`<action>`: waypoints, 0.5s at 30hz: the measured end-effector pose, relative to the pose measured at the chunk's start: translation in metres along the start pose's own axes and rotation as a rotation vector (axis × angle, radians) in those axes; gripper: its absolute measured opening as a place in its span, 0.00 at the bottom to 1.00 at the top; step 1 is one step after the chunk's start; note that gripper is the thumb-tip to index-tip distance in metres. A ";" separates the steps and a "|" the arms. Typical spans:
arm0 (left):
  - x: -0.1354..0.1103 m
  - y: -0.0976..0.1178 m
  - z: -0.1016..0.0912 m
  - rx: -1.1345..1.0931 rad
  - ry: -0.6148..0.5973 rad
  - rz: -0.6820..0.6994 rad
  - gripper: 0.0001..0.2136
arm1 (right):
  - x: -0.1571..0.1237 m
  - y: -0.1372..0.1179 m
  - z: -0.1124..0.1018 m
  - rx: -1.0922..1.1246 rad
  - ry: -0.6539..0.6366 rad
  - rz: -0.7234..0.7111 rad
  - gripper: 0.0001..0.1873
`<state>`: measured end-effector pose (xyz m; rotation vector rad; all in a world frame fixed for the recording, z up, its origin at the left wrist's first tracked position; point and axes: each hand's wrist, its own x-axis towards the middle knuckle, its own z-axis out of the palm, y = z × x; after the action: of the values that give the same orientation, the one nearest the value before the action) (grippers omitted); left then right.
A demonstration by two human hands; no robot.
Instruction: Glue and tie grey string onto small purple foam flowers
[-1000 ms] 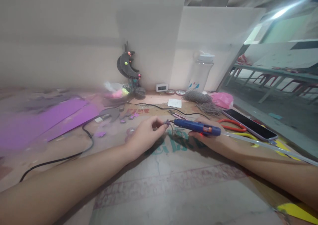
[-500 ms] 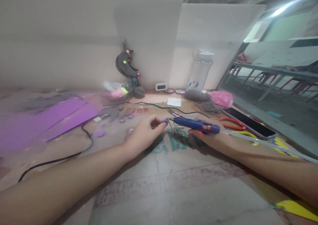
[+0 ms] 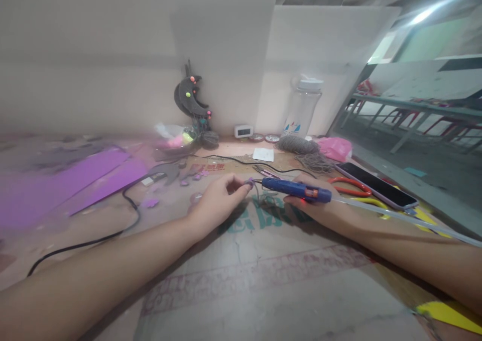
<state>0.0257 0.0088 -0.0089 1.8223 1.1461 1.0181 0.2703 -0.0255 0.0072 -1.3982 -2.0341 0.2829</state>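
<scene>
My left hand (image 3: pixel 220 198) pinches a small purple piece (image 3: pixel 249 181) between thumb and fingertips; its exact shape is too small to make out. A grey strand seems to hang just below it. In my right hand (image 3: pixel 320 208) is a blue glue gun (image 3: pixel 288 187), lying nearly level with its metal nozzle pointing left. The nozzle tip is at the purple piece, though I cannot tell whether they touch. A long clear glue stick (image 3: pixel 376 209) sticks out of the gun's back end, passing over my right forearm.
Purple sheets (image 3: pixel 101 178) and a purple flower cutout (image 3: pixel 150 203) lie left, near a black cord (image 3: pixel 130 196). Behind stand a dark crescent ornament (image 3: pixel 188 97) and a bottle (image 3: pixel 303 107). Grey yarn (image 3: pixel 297 144), orange-handled scissors (image 3: pixel 350 185) and a phone (image 3: pixel 376 184) lie right.
</scene>
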 end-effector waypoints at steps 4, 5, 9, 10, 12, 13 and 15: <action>0.000 0.000 0.000 0.001 -0.001 -0.008 0.12 | 0.000 -0.001 -0.001 -0.018 0.009 -0.007 0.11; 0.000 0.000 0.000 -0.002 -0.001 -0.009 0.12 | 0.000 -0.001 -0.001 -0.022 0.007 -0.011 0.11; 0.000 0.000 0.000 -0.003 0.005 -0.003 0.12 | 0.001 -0.002 -0.002 -0.028 0.003 -0.024 0.09; 0.000 0.000 0.000 0.000 0.007 0.000 0.12 | 0.001 -0.002 -0.002 -0.022 0.004 -0.022 0.09; 0.000 0.000 0.000 0.003 0.008 -0.002 0.12 | 0.001 -0.002 -0.001 -0.015 0.013 -0.017 0.08; 0.000 0.000 0.000 0.001 0.007 -0.004 0.12 | 0.001 -0.002 -0.001 -0.014 0.009 -0.016 0.09; 0.000 0.000 -0.001 -0.005 0.002 -0.012 0.12 | 0.001 -0.002 -0.001 -0.007 0.000 -0.018 0.09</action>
<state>0.0253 0.0091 -0.0086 1.8090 1.1532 1.0154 0.2692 -0.0255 0.0089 -1.3840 -2.0487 0.2681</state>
